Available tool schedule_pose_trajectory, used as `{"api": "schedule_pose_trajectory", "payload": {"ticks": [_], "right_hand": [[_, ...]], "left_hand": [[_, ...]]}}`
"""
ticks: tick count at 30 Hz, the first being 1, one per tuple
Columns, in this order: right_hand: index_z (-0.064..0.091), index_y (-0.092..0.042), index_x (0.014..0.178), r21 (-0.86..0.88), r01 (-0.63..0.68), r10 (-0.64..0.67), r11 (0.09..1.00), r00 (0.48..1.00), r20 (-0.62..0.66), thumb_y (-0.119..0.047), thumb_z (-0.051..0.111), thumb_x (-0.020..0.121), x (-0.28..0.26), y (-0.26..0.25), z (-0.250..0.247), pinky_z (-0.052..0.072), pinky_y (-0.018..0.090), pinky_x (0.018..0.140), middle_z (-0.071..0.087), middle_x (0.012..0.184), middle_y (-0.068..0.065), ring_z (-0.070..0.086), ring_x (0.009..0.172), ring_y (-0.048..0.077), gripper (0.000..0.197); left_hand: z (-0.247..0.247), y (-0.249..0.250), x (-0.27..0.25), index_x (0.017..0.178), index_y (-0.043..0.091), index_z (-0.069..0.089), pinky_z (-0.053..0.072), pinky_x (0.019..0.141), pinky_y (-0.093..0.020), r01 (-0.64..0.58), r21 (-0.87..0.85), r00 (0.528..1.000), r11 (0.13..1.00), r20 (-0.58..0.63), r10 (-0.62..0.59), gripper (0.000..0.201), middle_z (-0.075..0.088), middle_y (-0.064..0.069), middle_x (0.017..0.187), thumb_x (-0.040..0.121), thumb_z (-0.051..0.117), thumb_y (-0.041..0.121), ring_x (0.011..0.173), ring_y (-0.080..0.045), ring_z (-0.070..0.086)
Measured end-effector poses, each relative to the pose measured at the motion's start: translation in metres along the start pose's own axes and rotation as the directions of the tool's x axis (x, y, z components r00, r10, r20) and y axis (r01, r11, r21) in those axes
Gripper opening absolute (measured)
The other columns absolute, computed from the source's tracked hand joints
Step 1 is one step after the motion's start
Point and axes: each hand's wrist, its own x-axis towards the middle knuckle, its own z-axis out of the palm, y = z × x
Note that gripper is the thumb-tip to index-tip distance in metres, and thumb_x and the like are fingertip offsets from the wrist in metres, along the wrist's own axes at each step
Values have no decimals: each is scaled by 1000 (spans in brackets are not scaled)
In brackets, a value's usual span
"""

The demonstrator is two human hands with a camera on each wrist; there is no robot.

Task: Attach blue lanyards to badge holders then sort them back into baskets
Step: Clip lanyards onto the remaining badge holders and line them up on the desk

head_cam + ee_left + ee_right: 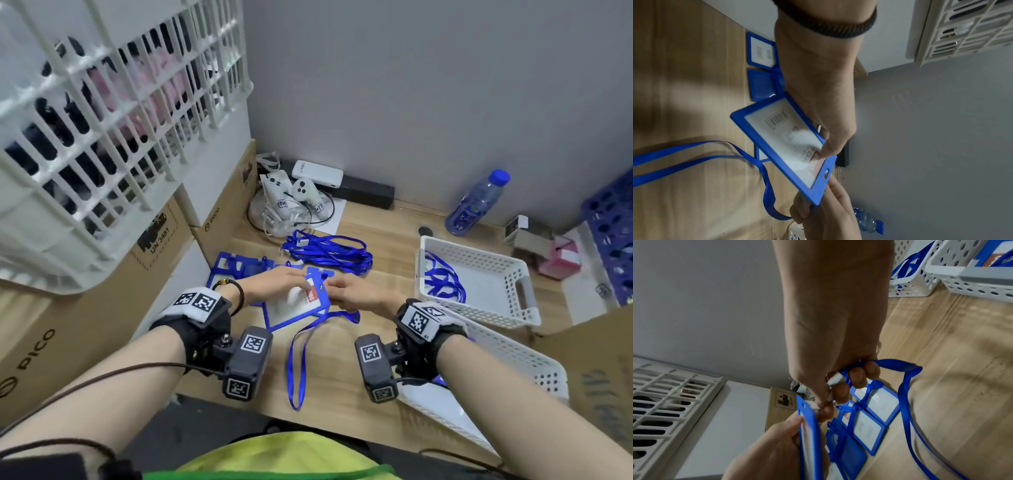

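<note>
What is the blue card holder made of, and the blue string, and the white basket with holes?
Holder: looks like stiff matte blue plastic with a clear shiny window, since the barcode card shows through. String: a flat woven-looking ribbon, probably fabric; it droops and folds. Basket: likely hard white plastic, smooth, with moulded round holes.

Badge holder (297, 303) mid-tabletop (383, 226); loose lanyards (329, 251) behind it; baskets (479, 274) toward right edge; bottle (476, 205) at back edge.
</note>
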Motion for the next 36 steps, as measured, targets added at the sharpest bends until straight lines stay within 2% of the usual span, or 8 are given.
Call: {"api": "schedule_pose_trajectory", "payload": {"ticks": [3,9,12,15,20,24,28,36], "right_hand": [[56,-16,85,41,78,-80,996,996,38,-24,44,101,-9,0,-7,21,22,49,33,63,-3,24,53,9,21],[57,1,90,80,121,-125,989,991,45,-22,47,100,-22,19,-24,19,23,51,33,59,-9,24,51,7,27],[58,1,89,111,125,-132,986,989,61,-18,48,98,-26,30,-34,20,23,51,36,56,-12,26,50,6,24],[49,-23,61,216,83,-95,973,995,44,-21,48,88,-33,34,-42,19,24,52,32,56,-6,21,52,10,28],[56,-10,82,116,57,-53,992,998,-37,-49,49,94,-40,38,-51,21,21,47,28,57,-4,26,52,11,42],[65,0,91,48,68,-67,997,997,-27,-53,55,90,-41,50,-55,21,22,49,32,59,-4,24,56,13,55],[44,-15,64,-35,92,-94,995,994,-58,-56,58,86,-40,54,-50,20,25,50,33,60,-2,25,54,13,49],[48,-8,79,16,34,-35,999,996,79,-12,45,93,-34,59,-50,22,20,46,37,60,-4,27,52,11,15]], "left_hand": [[1,12,0,103,5,67,38,90,-29,-3,40,999,999,47,1,30,64,1,101,96,52,31,93,-9,55],[15,35,7,71,34,60,34,68,-18,-28,171,999,985,38,22,31,57,31,64,99,52,22,64,12,51],[24,40,12,74,36,65,36,69,-18,-34,210,998,977,50,24,27,61,23,73,98,53,30,68,8,51],[31,43,22,97,21,67,39,73,-23,-52,304,998,951,53,38,22,65,-4,93,97,53,37,80,-8,53],[45,61,32,87,43,55,37,69,-18,-73,457,997,886,34,64,10,61,14,90,96,52,40,82,-1,54],[51,66,36,92,39,59,41,72,-22,-39,502,999,864,23,32,8,62,13,92,95,52,44,83,-3,55],[55,61,37,83,38,58,40,70,-28,-21,507,1000,862,17,15,12,61,5,87,86,50,46,82,-15,52],[65,47,38,86,21,58,35,62,-23,58,499,998,864,-49,-39,21,51,5,79,96,51,38,70,-10,47]]}}
